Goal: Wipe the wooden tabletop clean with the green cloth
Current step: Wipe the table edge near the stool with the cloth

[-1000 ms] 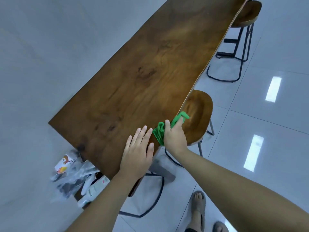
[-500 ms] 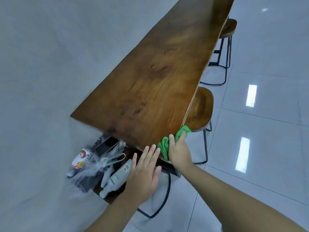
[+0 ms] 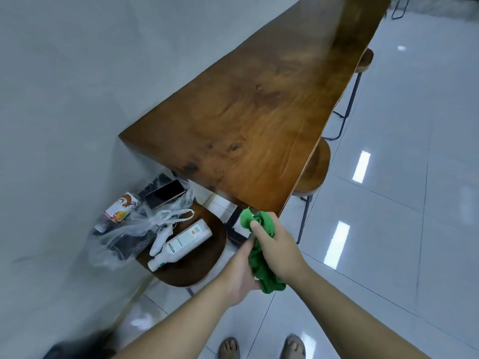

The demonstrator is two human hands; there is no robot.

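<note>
Gripping green cloth [image 3: 262, 268] in curled right hand [image 3: 277, 251], just off near corner of wooden tabletop [image 3: 259, 112]. Cannot tell fingers of left hand [image 3: 239, 278]: blurred. Could drop cloth if held loosely between hands.

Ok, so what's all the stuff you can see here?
wooden tabletop: one, brown, beside the wall
stools: three, brown, one at the table's end, two along its right edge
white bottle: one, lying on the nearest stool
plastic bag: one, clear, same stool
phone: one, black, by the bag
printed carton: one, white-red, beside the phone
green cloth: one, off the table, past its near corner
feet: two, bottom edge
left hand: touching the cloth
right hand: gripping the cloth
</note>
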